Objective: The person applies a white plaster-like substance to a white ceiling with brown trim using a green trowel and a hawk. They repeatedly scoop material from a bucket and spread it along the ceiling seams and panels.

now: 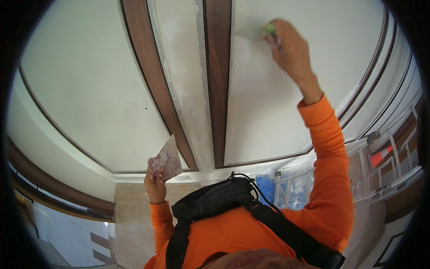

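My right hand [289, 51] is raised against the white wall panel [277, 103], closed around a small tool with a green handle [268, 30]. Its blurred, thin blade-like end points left to the edge of a dark brown wooden strip [218, 80]; it looks like a putty knife, and I cannot tell whether it touches the panel. Lower down on the left, my left hand [156, 184] grips a flat, pale, wedge-shaped putty spreader [168, 160] smeared with whitish and reddish stuff. That spreader is held up before the foot of a second brown strip [154, 67].
Between the strips runs a narrow pale panel [181, 67] with rough grey edges. A metal ladder or scaffold frame [371, 168] stands at the right, with blue sheeting [265, 188] and an orange-and-white object [381, 157] nearby. A black pouch [215, 199] hangs on my chest.
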The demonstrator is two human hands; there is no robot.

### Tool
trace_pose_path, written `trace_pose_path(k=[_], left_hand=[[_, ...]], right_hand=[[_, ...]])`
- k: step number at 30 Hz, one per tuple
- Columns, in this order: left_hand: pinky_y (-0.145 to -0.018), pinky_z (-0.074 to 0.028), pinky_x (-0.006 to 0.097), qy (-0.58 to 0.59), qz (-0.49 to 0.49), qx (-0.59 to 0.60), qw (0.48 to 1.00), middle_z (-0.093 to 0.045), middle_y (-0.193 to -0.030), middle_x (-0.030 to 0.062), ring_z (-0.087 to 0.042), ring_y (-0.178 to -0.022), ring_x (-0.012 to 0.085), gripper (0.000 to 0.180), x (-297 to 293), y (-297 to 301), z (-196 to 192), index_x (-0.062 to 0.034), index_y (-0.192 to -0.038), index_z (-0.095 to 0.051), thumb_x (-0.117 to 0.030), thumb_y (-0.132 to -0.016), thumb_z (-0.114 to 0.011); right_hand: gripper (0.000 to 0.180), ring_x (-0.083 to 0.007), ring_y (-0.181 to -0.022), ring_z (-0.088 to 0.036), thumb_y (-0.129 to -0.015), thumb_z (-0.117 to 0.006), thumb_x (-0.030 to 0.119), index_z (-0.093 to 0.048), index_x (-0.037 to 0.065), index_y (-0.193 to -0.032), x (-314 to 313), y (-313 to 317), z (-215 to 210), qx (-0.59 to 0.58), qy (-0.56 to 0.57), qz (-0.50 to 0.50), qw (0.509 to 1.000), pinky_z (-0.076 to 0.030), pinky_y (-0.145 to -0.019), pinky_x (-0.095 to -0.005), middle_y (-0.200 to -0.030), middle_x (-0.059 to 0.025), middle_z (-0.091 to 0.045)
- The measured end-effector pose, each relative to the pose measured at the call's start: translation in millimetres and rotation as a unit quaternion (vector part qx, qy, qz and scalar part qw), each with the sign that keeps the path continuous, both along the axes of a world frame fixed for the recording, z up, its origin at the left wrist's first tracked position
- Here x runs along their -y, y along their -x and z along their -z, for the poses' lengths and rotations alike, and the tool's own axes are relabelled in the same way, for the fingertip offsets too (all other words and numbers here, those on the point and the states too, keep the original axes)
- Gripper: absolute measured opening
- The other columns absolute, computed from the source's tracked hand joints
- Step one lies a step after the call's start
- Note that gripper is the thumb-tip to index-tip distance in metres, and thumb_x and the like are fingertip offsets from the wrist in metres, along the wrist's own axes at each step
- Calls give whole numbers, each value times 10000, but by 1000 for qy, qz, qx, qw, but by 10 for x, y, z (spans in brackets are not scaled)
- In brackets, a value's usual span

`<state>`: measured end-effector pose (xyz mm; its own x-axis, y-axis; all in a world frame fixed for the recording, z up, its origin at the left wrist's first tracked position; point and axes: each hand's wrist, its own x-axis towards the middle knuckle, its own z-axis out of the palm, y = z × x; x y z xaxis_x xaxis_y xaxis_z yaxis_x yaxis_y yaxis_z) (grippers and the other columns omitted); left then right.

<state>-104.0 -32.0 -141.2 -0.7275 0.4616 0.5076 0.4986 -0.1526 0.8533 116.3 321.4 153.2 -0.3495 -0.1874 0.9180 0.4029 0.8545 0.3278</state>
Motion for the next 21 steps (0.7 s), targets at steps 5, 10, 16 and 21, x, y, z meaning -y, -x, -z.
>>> trace_pose_path(k=[5,10,16,21], left_hand=[[-772,-508,243,2,16,32,999,-668,-1036,111,-604,-965,117,363,-45,103,135,75,-1296,-516,89,-935,-475],[-807,-504,261,49,5,0,999,-670,-1048,124,-609,-972,136,364,-39,1,-42,80,-1291,-516,89,-928,-487],[-827,-499,264,-29,23,121,992,-670,-1065,136,-609,-976,141,380,-9,61,155,79,-1292,-516,91,-912,-515],[-827,-496,264,17,30,107,994,-675,-1060,135,-610,-970,139,376,-51,215,343,72,-1288,-525,85,-912,-526]], right_hand=[[276,-310,-858,-629,-850,-693,114,-559,81,-1089,-116,116,-53,20,1,12,1000,-527,-740,-381,-1015,-96,-644],[325,-395,-1116,-577,-894,-561,129,-578,-32,-1176,-304,20,-799,-99,-25,105,989,-451,-984,-448,-1162,-237,-621],[241,-364,-843,-613,-888,-653,144,-529,45,-1070,-187,-181,-696,66,151,-6,986,-489,-725,-433,-916,-160,-643],[245,-378,-833,-617,-891,-645,160,-525,38,-1066,-375,4,-1000,82,94,48,991,-481,-722,-453,-896,-162,-640]])
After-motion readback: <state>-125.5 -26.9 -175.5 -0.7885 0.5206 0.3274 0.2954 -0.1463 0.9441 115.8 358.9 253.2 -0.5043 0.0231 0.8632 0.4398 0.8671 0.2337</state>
